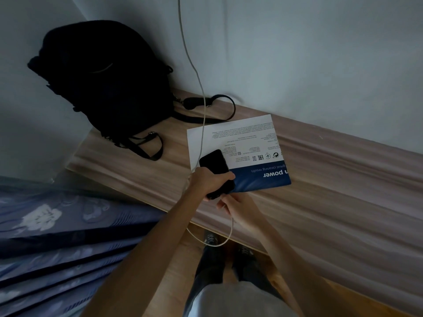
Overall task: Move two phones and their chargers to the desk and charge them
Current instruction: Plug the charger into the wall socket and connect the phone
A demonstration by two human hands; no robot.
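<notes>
While the left hand [211, 183] wraps its fingers round the lower half of a black phone [215, 163], the right hand [240, 208] sits just beneath it and pinches the end of a pale charger cable [202, 99] right at the phone's bottom edge. Whether the plug is seated in the phone cannot be told, since the fingers cover that spot.

The phone, screen dark, is at the centre of the frame, over the near edge of the wooden desk [320, 179] and the lower left corner of a blue-and-white printed sheet [247, 138] that lies flat on the desk.

From the right hand the cable drops in a loop below the desk edge, passes behind the left hand, and climbs the pale wall [297, 53] to the top of the frame.

A black backpack [103, 76] stands in the desk's upper left corner against the wall, its straps trailing over the wood. A blue flowered mattress [57, 225] fills the lower left.
</notes>
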